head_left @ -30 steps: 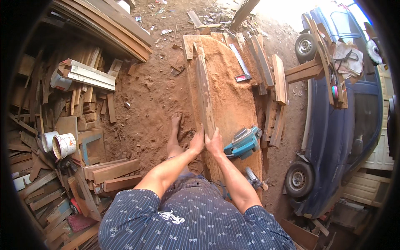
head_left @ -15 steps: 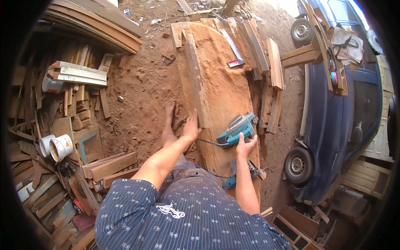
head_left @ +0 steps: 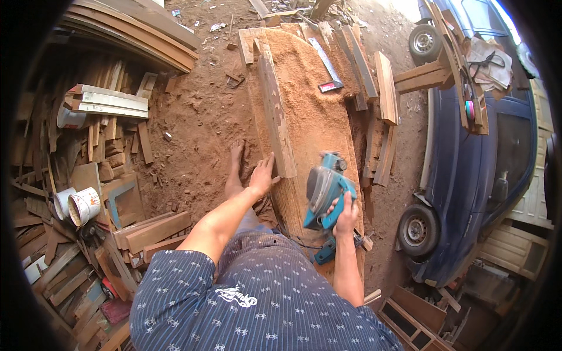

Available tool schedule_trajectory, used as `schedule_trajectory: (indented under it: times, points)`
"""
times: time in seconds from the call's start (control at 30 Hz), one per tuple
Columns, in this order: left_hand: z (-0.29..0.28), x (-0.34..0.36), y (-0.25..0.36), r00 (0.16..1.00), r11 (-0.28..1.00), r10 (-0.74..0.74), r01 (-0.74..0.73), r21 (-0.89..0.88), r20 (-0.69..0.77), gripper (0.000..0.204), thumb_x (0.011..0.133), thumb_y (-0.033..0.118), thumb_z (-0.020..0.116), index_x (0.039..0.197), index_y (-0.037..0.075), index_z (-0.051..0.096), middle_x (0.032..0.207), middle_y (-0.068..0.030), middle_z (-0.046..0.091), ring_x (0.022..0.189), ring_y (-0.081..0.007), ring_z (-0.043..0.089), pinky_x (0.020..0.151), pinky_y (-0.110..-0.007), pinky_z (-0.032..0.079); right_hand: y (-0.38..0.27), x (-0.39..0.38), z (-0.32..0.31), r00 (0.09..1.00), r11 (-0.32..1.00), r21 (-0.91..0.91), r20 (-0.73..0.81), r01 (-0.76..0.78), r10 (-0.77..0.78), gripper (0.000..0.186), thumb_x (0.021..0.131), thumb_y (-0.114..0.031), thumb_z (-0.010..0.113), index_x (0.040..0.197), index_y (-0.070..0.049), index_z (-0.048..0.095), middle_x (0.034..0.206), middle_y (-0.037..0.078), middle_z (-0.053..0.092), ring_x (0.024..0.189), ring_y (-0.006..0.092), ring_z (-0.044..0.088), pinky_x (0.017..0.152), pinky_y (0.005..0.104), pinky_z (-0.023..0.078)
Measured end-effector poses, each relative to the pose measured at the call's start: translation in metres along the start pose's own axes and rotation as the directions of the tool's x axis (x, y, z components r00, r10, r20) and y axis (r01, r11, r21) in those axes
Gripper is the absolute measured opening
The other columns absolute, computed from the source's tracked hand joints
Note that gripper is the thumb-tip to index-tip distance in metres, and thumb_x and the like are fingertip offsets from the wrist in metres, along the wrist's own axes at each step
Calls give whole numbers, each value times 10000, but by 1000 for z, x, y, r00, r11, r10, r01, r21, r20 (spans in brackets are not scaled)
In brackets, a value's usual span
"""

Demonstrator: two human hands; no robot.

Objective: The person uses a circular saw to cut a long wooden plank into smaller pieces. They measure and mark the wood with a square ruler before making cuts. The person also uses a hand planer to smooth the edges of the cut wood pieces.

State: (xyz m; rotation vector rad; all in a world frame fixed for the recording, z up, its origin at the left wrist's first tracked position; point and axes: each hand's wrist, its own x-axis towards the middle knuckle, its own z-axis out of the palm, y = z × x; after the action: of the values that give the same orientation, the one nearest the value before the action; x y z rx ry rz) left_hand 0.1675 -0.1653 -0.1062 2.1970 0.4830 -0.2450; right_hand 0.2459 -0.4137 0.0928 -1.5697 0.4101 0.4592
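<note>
My right hand [head_left: 346,217] is wrapped round the handle of a teal electric planer [head_left: 321,190], held tilted above the bench. Fingers stretched out, my left hand [head_left: 262,176] lies against the near end of a long wooden beam [head_left: 275,117]. That beam rests lengthwise on a broad wooden bench [head_left: 345,149] strewn with sawdust. Behind my right wrist, a second teal power tool [head_left: 325,253] sits on the bench, partly hidden.
A try square [head_left: 326,67] lies on the sawdust at the bench's far end. Timber pieces [head_left: 385,88] lean along its right side. Wood offcuts and white buckets [head_left: 85,206] crowd the left. A blue vehicle [head_left: 468,175] stands to the right.
My right hand has closed on the planer's handle and lifted it off the bench, turning it. My left hand stays at the beam's near end.
</note>
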Motion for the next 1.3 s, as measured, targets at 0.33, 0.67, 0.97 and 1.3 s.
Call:
schedule_trajectory:
  times: [0.33, 0.67, 0.97, 1.3]
  points:
    - [1, 4, -2, 997, 997, -74, 74, 14, 38, 1036, 815, 366, 832, 1638, 167, 235, 1702, -236, 23, 1517, -452, 235, 1210, -516, 340, -8, -56, 25, 953, 941, -302, 298, 154, -60, 453, 1074, -450, 524, 960, -21, 611, 734, 34, 614, 613, 103, 570, 569, 255, 477]
    - [11, 6, -16, 996, 998, -52, 54, -39, 67, 1029, 828, 356, 807, 1641, 156, 210, 1695, -257, -41, 1346, -497, 455, 1093, -529, 462, 2, 6, 106, 919, 926, -267, 358, 269, -164, 443, 1060, -455, 545, 961, -27, 601, 729, 25, 611, 603, 91, 572, 529, 251, 467]
    - [-39, -1, -5, 988, 981, -87, 107, -160, 127, 863, 893, 340, 748, 1599, 105, 311, 1675, -277, 133, 1362, -479, 464, 1100, -507, 454, -51, 102, 234, 907, 912, -241, 347, 333, -240, 515, 1047, -544, 522, 893, -54, 560, 682, 24, 570, 528, 102, 544, 459, 261, 449]
    - [-105, -28, -60, 965, 966, -259, 258, -16, -39, 734, 918, 334, 708, 1537, 60, 423, 1626, -328, 220, 1404, -505, 414, 1157, -497, 398, -131, 236, 391, 907, 894, -264, 321, 361, -272, 619, 1021, -605, 508, 784, -38, 578, 639, 54, 580, 506, 147, 576, 455, 310, 463]
